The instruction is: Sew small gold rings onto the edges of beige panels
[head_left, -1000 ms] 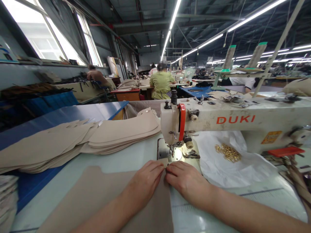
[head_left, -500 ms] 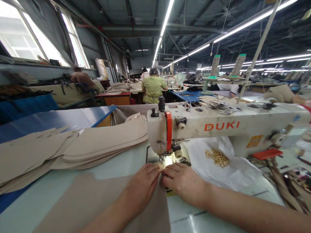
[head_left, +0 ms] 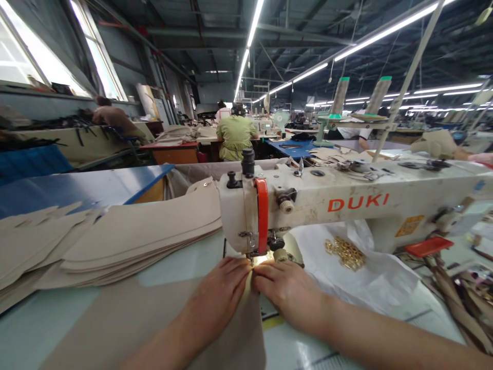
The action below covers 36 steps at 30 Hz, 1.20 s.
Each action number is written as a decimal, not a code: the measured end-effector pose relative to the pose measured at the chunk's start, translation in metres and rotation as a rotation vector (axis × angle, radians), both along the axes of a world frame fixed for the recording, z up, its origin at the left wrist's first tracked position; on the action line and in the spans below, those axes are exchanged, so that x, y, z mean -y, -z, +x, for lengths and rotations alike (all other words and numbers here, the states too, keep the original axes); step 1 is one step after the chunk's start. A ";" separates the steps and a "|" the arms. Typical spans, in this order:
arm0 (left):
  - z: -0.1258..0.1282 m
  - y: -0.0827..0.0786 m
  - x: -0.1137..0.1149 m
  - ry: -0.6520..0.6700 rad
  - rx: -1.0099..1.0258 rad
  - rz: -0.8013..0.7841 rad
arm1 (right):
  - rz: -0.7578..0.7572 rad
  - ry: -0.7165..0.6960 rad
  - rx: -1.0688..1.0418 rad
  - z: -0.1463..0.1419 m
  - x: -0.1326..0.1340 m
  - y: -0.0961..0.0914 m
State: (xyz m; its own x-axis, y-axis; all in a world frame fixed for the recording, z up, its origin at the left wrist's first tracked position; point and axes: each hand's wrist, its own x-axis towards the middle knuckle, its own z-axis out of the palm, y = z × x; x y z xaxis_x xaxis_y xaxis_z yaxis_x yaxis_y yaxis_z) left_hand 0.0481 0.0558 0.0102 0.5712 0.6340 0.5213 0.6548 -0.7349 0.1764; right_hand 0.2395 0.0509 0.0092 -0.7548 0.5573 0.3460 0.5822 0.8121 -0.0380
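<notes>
A beige fabric panel (head_left: 154, 313) lies over the table front and runs under the needle area of a white sewing machine (head_left: 308, 192) marked DUKI. My left hand (head_left: 217, 293) presses the panel close to the presser foot, fingers together and thumb at the panel's edge. Opposite it, my right hand (head_left: 287, 288) has its fingers curled, with the tips gripping the panel's edge beside the needle. The fingertips of both hands almost meet there. A small lamp lights the spot, and the needle point itself is hidden.
Stacked beige panels (head_left: 142, 236) lie to the left. Gold metal rings (head_left: 344, 253) rest on a white plastic sheet (head_left: 377, 280) under the machine arm. A red tray (head_left: 429, 246) and brown straps (head_left: 449, 293) are at right. Thread cones (head_left: 339, 97) stand behind; a person in green (head_left: 236, 136) sits ahead.
The view has shifted slightly, so the machine's head and the stacked panels appear farther left. Both hands keep their places on the panel at the needle.
</notes>
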 end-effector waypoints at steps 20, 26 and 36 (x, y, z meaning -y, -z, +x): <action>0.000 0.000 -0.002 -0.004 0.020 -0.080 | -0.007 0.030 -0.006 -0.001 0.002 -0.002; 0.000 -0.006 0.002 -0.013 -0.027 -0.046 | 0.014 -0.077 -0.039 0.003 0.007 -0.005; -0.003 -0.002 0.015 -0.089 -0.081 -0.028 | 0.016 -0.155 -0.010 0.007 0.009 -0.005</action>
